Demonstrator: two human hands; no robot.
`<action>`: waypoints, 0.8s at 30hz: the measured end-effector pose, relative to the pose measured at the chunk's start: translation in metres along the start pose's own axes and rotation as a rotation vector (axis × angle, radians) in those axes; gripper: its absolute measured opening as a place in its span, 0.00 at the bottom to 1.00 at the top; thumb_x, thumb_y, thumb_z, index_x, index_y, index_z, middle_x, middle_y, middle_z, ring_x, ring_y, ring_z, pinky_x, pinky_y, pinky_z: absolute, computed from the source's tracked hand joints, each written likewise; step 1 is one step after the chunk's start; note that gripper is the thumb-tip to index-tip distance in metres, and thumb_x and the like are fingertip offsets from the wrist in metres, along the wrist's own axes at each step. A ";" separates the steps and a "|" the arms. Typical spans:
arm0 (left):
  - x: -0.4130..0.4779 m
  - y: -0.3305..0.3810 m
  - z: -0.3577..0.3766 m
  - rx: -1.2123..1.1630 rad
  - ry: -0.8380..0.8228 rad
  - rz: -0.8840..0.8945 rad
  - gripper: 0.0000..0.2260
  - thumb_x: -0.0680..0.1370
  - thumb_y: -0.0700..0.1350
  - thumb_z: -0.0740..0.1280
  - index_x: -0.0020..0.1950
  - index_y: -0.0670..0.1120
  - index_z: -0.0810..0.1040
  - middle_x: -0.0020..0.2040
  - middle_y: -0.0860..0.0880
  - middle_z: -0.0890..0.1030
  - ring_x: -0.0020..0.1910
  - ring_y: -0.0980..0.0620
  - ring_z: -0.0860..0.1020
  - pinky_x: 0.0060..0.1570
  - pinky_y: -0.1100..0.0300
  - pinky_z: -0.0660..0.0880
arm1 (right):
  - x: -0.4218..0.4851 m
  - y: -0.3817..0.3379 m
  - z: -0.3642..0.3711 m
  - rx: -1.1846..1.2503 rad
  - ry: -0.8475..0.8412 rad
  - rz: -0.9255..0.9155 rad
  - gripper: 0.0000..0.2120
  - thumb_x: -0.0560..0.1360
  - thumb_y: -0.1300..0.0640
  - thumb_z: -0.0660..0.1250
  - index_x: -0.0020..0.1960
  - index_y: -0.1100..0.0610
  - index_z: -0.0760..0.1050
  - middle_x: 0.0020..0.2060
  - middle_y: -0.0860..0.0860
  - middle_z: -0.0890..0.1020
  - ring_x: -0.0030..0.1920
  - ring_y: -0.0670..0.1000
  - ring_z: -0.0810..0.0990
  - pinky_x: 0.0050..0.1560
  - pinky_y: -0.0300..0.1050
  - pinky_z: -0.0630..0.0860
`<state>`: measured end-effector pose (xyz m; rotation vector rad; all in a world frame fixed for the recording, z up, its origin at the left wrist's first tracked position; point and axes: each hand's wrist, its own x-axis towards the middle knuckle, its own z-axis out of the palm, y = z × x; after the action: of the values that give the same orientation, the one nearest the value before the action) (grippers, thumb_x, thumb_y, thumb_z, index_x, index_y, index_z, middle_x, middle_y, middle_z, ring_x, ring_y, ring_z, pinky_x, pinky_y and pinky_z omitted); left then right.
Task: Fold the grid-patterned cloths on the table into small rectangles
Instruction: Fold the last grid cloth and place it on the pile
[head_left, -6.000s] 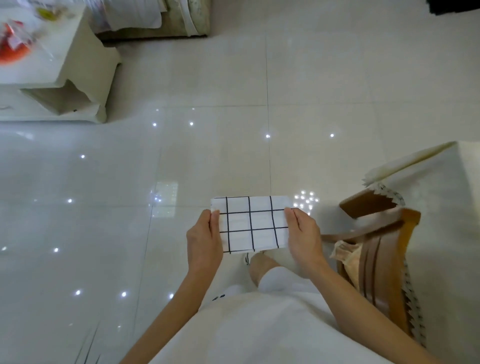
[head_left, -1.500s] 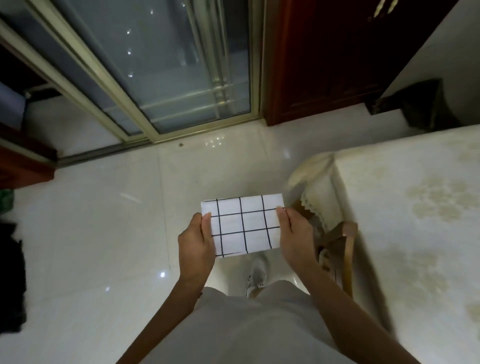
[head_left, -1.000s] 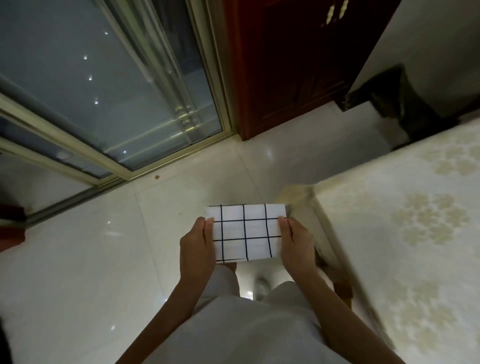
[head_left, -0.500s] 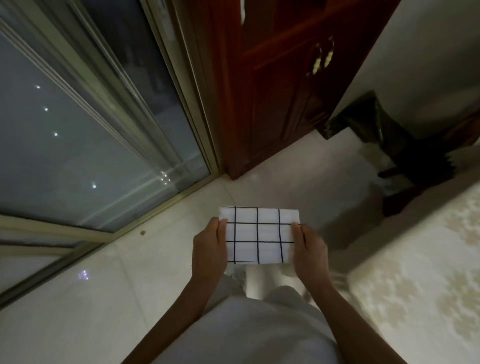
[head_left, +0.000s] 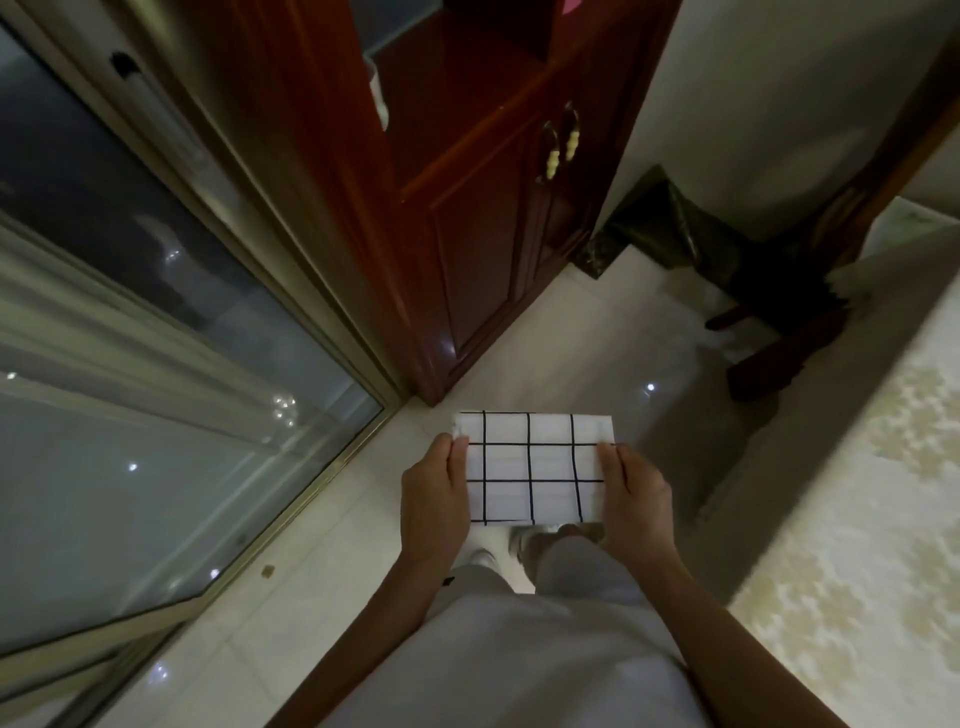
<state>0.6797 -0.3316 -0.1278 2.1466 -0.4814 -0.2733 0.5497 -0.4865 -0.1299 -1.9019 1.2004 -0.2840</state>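
Cloth (head_left: 535, 467), grid-patterned, is already a small rectangle. We have it flat and level in the air in front of us, over the floor (head_left: 597, 353), left of the worktop (head_left: 857, 519) and not touching it. Left hand (head_left: 434, 499) pinches its left short edge, thumb on top, fingers hidden below. Right hand (head_left: 636, 499) pinches the right short edge the same way. We judge the two-sided hold keeps the layers stacked & taut, so the fold can't spring open while nothing supports it. Folding of this piece looks done; what's left is prob. setting it down. The worktop, w/ a pale floral tablecloth, runs along the right. We see no other cloths on the part in view.

Containers: a dark red wooden cabinet (head_left: 467, 234) stands far centre. Its lower doors are closed, w/ two handles (head_left: 561, 140), so contents are hidden. The open shelf above shows sth white (head_left: 382, 104) at its left edge, too small to tell what. A sliding glass door (head_left: 156, 364) fills the left side.
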 end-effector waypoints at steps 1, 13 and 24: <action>0.010 0.004 0.004 -0.015 -0.012 0.004 0.12 0.82 0.50 0.57 0.39 0.49 0.69 0.27 0.57 0.67 0.27 0.60 0.70 0.27 0.70 0.63 | 0.008 -0.002 -0.001 0.012 0.012 0.005 0.19 0.84 0.55 0.59 0.34 0.56 0.68 0.28 0.49 0.74 0.30 0.45 0.70 0.30 0.35 0.64; 0.158 0.068 0.096 -0.025 -0.213 0.028 0.11 0.84 0.47 0.58 0.46 0.45 0.75 0.32 0.55 0.74 0.32 0.62 0.73 0.31 0.72 0.65 | 0.155 -0.008 -0.033 0.186 0.124 0.144 0.19 0.84 0.53 0.58 0.37 0.61 0.71 0.29 0.52 0.74 0.30 0.48 0.70 0.30 0.40 0.66; 0.285 0.176 0.232 0.099 -0.323 0.216 0.14 0.83 0.50 0.59 0.37 0.53 0.67 0.29 0.55 0.71 0.29 0.56 0.70 0.32 0.57 0.63 | 0.302 0.013 -0.121 0.245 0.298 0.247 0.19 0.84 0.53 0.59 0.36 0.61 0.71 0.30 0.54 0.75 0.29 0.49 0.71 0.31 0.48 0.67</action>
<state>0.8096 -0.7180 -0.1235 2.1316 -0.9226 -0.4856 0.6268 -0.8030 -0.1356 -1.5181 1.5071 -0.5672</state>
